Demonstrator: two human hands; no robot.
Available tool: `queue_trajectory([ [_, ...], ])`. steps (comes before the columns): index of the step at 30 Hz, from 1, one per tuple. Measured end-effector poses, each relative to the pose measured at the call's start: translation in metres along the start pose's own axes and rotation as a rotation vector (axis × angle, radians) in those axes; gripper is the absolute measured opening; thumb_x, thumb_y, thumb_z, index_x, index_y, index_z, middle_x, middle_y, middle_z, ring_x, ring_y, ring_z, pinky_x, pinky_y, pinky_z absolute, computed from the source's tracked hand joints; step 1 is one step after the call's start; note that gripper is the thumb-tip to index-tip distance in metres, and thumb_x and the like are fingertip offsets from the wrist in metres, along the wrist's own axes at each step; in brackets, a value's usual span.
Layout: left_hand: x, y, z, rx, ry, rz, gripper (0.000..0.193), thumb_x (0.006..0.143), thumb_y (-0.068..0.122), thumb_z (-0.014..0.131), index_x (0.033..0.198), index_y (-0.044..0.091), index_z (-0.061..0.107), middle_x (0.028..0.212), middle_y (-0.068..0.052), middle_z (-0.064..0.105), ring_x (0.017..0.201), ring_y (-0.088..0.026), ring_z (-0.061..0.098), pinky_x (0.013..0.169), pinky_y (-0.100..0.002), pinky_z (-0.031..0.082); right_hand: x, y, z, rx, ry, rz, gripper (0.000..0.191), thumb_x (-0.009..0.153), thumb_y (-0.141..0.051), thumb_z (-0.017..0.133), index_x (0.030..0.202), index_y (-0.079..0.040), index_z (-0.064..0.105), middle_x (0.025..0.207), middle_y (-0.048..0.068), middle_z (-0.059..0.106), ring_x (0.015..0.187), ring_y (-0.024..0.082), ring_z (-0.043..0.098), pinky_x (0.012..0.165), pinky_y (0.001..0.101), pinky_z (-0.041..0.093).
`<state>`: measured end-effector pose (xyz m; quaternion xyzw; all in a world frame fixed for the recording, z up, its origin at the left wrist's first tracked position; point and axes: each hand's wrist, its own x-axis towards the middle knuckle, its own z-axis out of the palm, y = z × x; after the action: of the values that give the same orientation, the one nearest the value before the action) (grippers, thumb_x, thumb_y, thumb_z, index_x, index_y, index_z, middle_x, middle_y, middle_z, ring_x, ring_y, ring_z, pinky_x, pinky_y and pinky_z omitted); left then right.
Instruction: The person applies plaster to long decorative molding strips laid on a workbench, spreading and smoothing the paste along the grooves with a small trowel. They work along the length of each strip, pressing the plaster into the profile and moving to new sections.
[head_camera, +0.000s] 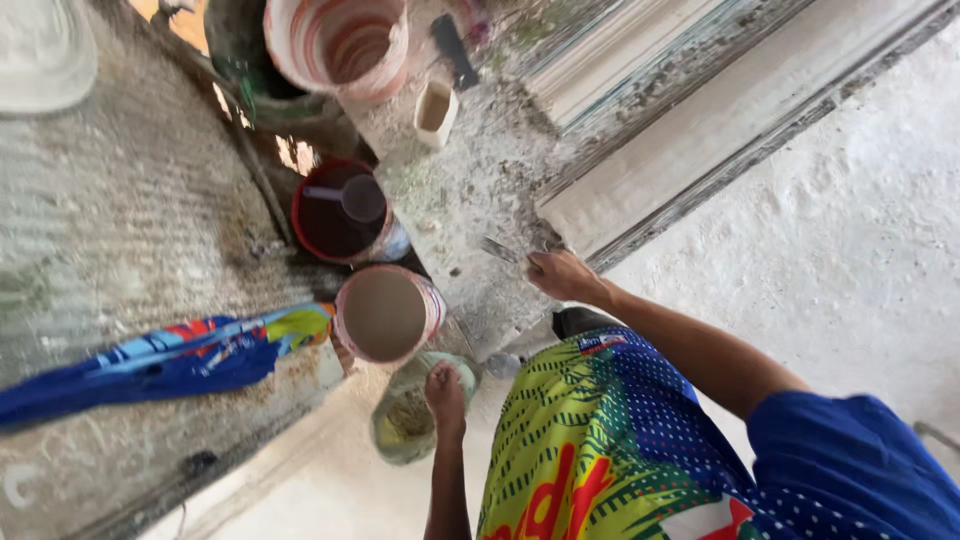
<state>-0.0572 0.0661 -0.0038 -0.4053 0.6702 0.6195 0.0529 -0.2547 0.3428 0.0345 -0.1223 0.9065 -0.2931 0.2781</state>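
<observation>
Two hands are at work over a plaster-spattered bench (470, 190). The right hand (563, 275) has its fingers clamped around the handle of a small flat scraper (500, 249), whose blade lies on the bench just beside the near end of a long white moulding (700, 140). The left hand (445, 393) rests on the rim of a greenish bowl (400, 425) low down by the bench; its fingers seem curled over the edge, but I cannot tell whether they grip it.

The step in hand looks like scraping or smoothing plaster at the end of the moulding. A next move would call for a flat, steady blade kept close to that edge, with the bowl held still.

Three buckets stand to the left of the scraper. The nearest, a pink-rimmed bucket (385, 312), holds a pale mix and carries a coloured printed band on its side. Behind it a red bucket (335, 215) holds dark liquid with a scoop (360, 197) in it. Furthest off, a striped bucket (335, 45) shows red and white rings inside. A small white cup (435, 108) stands near it, and a blue patterned cloth (170, 360) lies on a corrugated sheet (120, 200)
</observation>
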Motion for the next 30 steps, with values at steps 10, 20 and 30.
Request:
queue_trajectory([
  [10,0.027,0.032,0.030,0.181,-0.199,0.232,0.039,0.096,0.018,0.062,0.126,-0.008,0.060,0.116,-0.019,0.071,0.103,-0.023,0.069,0.091,-0.035,0.054,-0.104,0.066,-0.001,0.523,0.416,0.468,0.031,0.094,-0.032,0.070,0.096,-0.001,0.066,0.076,0.012,0.065,0.059,0.026,0.058,0.049,0.0436,0.051],
  [20,-0.002,0.011,0.032,0.430,-0.151,0.147,0.052,0.095,0.018,0.060,0.139,-0.009,0.052,0.143,-0.028,0.054,0.130,-0.034,0.060,0.107,-0.047,0.049,-0.162,0.120,0.017,1.054,1.030,0.726,0.079,0.071,-0.005,0.071,0.142,-0.016,0.039,0.076,0.005,0.052,0.047,0.015,0.048,0.036,0.0365,0.036],
  [30,-0.005,0.009,0.045,-0.166,-0.301,-0.442,0.042,0.094,0.028,0.069,0.127,0.005,0.055,0.110,-0.009,0.061,0.089,-0.019,0.063,0.071,-0.038,0.052,-0.214,0.123,0.030,1.606,1.003,1.200,0.029,0.100,-0.037,0.054,0.103,-0.010,0.044,0.068,0.006,0.040,0.048,0.019,0.040,0.040,0.0359,0.036],
])
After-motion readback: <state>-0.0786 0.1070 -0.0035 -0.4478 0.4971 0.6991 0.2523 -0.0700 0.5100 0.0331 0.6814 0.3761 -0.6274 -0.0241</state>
